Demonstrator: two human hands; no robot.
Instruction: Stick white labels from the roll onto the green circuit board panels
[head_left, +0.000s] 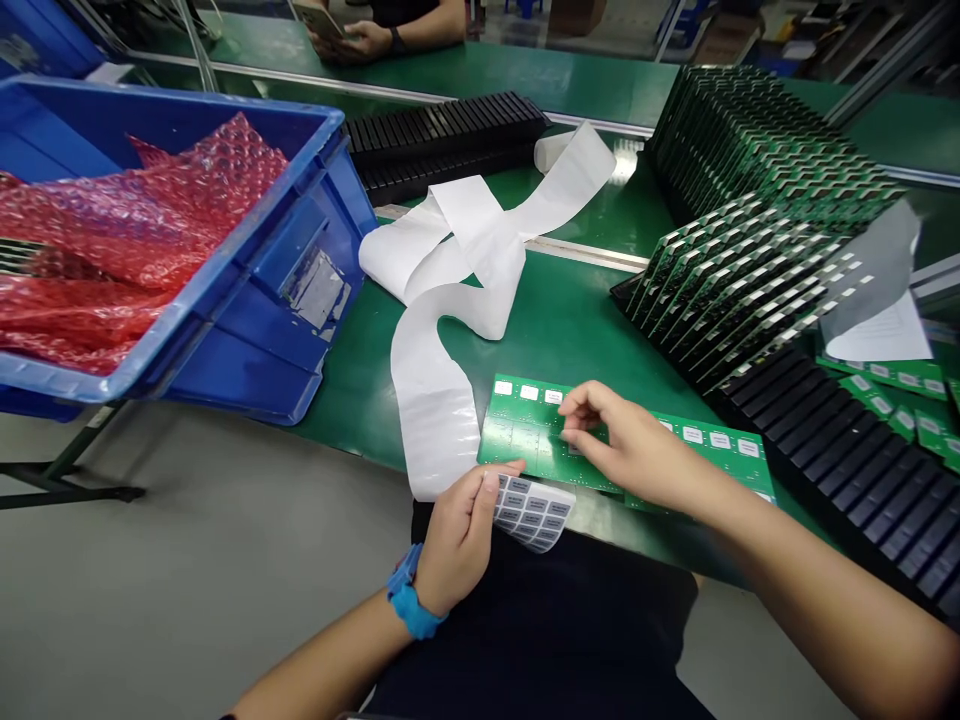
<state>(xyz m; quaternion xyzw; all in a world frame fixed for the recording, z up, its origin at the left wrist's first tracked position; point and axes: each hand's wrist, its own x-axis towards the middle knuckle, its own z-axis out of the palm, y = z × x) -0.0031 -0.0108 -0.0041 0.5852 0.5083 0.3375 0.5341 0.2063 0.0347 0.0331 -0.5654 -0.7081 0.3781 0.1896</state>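
My left hand (459,528), with a blue watch on its wrist, pinches a sheet of small grey labels (534,510) at the table's near edge. That sheet is the end of a long white backing strip (442,300) that curls away across the table. My right hand (626,445) rests on a green circuit board panel (525,430), with its fingertips pinched together on the board's surface. Whether a label is under them I cannot tell. Several white labels sit along the panel's top edge.
A blue crate (247,300) with red bubble wrap (105,240) stands at the left. Black trays (442,140) lie at the back. Racks of upright green boards (750,200) and a black slotted tray (847,470) fill the right. Another person's hands (360,40) are across the conveyor.
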